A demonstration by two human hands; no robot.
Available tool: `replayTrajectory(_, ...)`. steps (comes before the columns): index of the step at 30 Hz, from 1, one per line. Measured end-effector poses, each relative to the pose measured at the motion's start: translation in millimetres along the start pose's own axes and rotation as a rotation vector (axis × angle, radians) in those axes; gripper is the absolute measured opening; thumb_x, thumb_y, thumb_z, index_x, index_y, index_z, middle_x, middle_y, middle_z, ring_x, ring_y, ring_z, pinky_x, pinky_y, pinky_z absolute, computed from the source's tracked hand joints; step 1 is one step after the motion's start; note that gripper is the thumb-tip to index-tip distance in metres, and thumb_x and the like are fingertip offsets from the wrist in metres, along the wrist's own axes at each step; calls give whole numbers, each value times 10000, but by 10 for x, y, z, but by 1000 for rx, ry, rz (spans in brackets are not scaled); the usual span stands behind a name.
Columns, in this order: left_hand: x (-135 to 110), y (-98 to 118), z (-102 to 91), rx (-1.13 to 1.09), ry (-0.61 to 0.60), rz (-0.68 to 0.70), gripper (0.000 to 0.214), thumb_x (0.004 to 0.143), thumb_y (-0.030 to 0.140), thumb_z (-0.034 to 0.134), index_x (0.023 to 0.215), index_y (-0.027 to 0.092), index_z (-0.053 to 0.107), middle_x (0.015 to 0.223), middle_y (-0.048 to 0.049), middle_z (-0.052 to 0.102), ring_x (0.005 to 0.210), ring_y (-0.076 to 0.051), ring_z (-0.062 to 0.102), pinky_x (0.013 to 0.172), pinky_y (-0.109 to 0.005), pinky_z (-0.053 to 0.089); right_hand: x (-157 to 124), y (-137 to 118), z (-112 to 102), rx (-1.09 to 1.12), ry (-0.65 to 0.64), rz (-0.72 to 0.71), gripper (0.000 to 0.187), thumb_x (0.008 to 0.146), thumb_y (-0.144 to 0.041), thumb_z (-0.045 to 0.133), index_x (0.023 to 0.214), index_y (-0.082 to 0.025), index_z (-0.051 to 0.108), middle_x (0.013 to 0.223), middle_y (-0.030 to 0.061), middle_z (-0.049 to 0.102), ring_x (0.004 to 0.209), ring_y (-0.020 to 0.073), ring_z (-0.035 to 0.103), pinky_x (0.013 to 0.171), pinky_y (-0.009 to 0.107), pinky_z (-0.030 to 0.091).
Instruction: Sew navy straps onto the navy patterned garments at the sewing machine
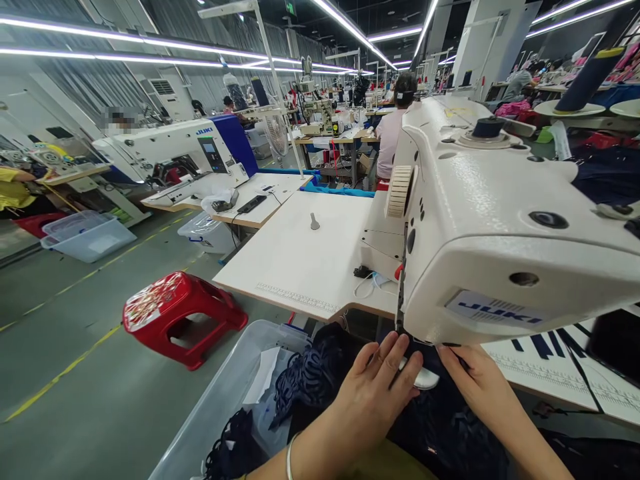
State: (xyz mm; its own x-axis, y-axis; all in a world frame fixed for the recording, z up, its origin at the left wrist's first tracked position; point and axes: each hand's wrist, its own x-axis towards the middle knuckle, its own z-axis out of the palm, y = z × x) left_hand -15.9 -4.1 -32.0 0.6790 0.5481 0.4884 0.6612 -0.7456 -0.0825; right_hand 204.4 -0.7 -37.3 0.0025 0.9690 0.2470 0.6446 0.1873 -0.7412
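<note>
A white JUKI sewing machine (pixel 465 207) fills the right side, its needle end low and close to me. Under it lies dark navy fabric (pixel 430 420), which hangs down toward my lap. My left hand (pixel 377 390) rests by the needle area with its fingers stretched out and slightly apart, beside a rounded white plate (pixel 426 379). Thumb and fingers of my right hand (pixel 477 377) pinch the navy fabric on the right, just below the machine head. The machine head hides the stitching point and some fingertips.
A clear plastic bin (pixel 200 413) with navy strips (pixel 307 373) stands at lower left. Beyond it is a red stool (pixel 183 313). A small metal piece (pixel 315 222) lies on the white table (pixel 280 247). Dark strips (pixel 543 345) lie at right. A person (pixel 393 137) sits ahead.
</note>
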Motion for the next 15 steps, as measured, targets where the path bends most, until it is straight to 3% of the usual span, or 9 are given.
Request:
replayTrajectory(5,-13,21,-26,36,-8,4,437,998,363,475,1395,182,458,1485,-115,412,1404,-245,323,1096,-365,262,-31,90,59,-8,7,-2,345,932,-447,451,892,-235,719,939,101,695,946,280,645,871,414,532)
replayTrajectory(9,-13,26,-42,82,27,-19,465,983,437,486,1374,185,480,1472,-112,432,1387,-241,354,1084,-351,298,-34,205,119,-7,20,8,360,922,-482,449,928,-221,697,1011,120,690,1024,305,627,927,429,508)
replayTrajectory(15,-6,7,-51,99,49,-42,452,982,470,474,1327,184,532,1437,-105,479,1368,-237,383,1075,-359,307,-88,251,174,70,29,112,363,930,-497,448,1136,-234,591,1137,109,653,1151,289,571,984,397,467)
